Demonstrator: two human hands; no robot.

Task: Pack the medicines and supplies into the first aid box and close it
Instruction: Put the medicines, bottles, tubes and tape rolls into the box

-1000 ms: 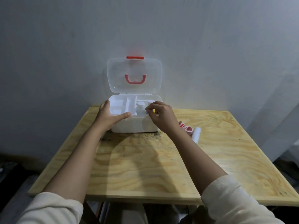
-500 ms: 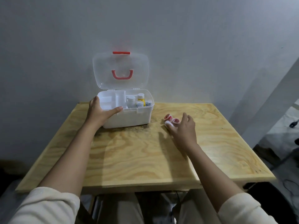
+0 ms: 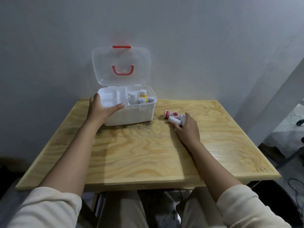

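The white first aid box (image 3: 131,115) stands at the back of the table, its clear lid (image 3: 121,65) upright with a red handle. Several small bottles (image 3: 141,97) stand in its right compartment; the left tray sections look bare. My left hand (image 3: 101,109) grips the box's front left corner, thumb along the rim. My right hand (image 3: 187,127) lies on the table to the right of the box, fingers closed around a white roll (image 3: 174,120). Two red-and-white tape rolls (image 3: 171,114) lie just beyond it, touching.
The pale plywood table (image 3: 148,153) has a dark scuffed patch in front of the box. A grey wall rises right behind the box. Floor and cables show past the table's right edge.
My right hand left the box, crossed to the supplies on the right and closed on the white roll. My left hand kept its hold on the box.
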